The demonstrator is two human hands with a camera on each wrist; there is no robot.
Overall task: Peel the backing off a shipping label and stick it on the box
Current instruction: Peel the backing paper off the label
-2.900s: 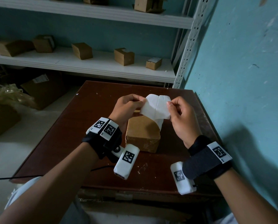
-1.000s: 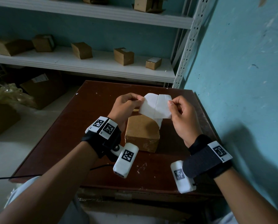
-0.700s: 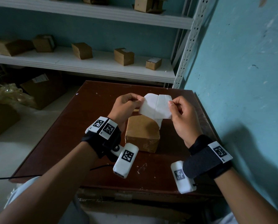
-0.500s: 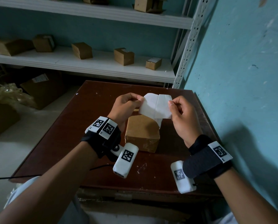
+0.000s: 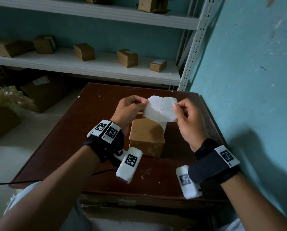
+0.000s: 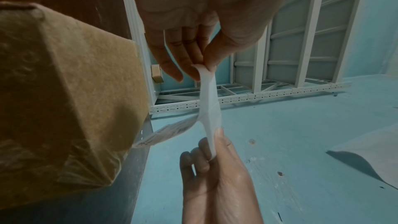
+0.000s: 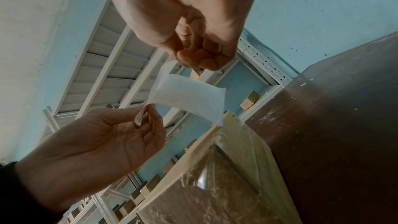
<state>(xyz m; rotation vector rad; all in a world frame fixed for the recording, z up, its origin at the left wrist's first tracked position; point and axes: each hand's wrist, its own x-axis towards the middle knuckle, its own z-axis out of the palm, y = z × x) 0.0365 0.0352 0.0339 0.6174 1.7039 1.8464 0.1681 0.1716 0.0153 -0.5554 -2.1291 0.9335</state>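
The shipping label point(image 5: 159, 108) was held in the air above the far end of the box point(image 5: 147, 136), stretched left to right between the two hands, so its long axis ran across the scene. The left hand point(image 5: 128, 109) pinched its left edge between thumb and fingertips; the right hand point(image 5: 187, 117) pinched the right edge the same way, with its other fingers curled in. A vertical crease or seam ran down the middle of the white sheet. In the left wrist view a printed flap hung from the sheet toward the box, which suggested the layers had begun to part, though which layer each hand gripped could not be told.

The box sat on the brown worktop point(image 5: 69, 140), directly below and slightly nearer than the label, between the two wrists. Neither hand was clearly closer to it. The peel probably called for the hands to draw apart along that left-right axis; afterwards the label would only need to come down and a little nearer to reach the top of the box.
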